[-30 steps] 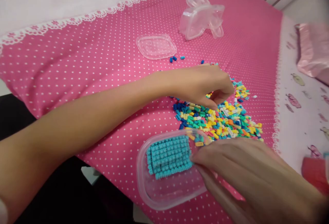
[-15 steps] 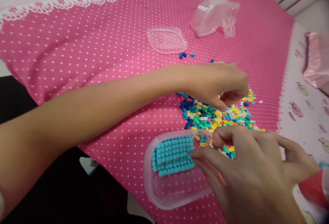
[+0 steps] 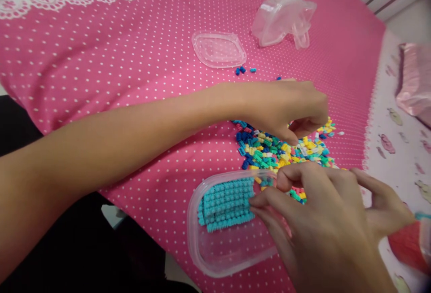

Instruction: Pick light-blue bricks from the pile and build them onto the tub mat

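A turquoise panel of tiny joined bricks [image 3: 224,201] lies in a clear oval plastic tray [image 3: 215,252] at the near edge of the pink dotted cloth [image 3: 117,59]. My right hand [image 3: 319,221] comes in from the lower right, its fingers curled and pinching the panel's right edge. My left arm stretches across from the left. My left hand [image 3: 286,104] hovers over a pile of small multicoloured bricks [image 3: 269,149], thumb and fingers pinched together just above it. What they pinch is hidden.
A clear flat lid [image 3: 218,50] and a clear shaped container [image 3: 283,12] lie further back on the cloth, with a few loose blue bricks [image 3: 240,70] between them and the pile. A shiny pink bag [image 3: 415,80] is at the right, and a red object [image 3: 407,243] at the lower right edge.
My right hand has curled its fingers and shifted its grip at the panel's right edge. My left hand has stayed over the pile. The view has tilted slightly.
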{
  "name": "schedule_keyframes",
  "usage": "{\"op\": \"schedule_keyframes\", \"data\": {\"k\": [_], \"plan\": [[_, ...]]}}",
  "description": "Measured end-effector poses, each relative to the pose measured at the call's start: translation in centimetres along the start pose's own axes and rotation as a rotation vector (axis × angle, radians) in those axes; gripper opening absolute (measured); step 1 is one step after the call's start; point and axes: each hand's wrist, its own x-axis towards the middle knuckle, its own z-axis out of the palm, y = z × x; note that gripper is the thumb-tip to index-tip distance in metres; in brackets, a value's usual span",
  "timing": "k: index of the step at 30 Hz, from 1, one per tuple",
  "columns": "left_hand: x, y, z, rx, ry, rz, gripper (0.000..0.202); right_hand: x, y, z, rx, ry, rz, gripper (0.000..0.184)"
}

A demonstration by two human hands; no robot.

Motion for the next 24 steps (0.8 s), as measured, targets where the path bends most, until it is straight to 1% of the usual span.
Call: {"op": "schedule_keyframes", "data": {"k": [7, 15, 20, 24], "plan": [[-0.04, -0.14, 0.12, 0.004, 0.034, 0.027, 0.017, 0.04, -0.1, -0.08, 0.015, -0.011, 0.004, 0.018], [0.04, -0.31, 0.19, -0.017, -0.003, 0.002, 0.012, 0.08, -0.19, -0.05, -0.001, -0.015, 0.008, 0.023], [-0.08, -0.52, 0.07, -0.057, 0.014, 0.069, 0.01, 0.18, -0.22, -0.05, 0.001, -0.017, 0.021, 0.022], [-0.02, -0.61, 0.07, -0.06, 0.006, 0.066, 0.009, -0.1, 0.05, -0.1, 0.012, -0.028, 0.013, 0.021]]}}
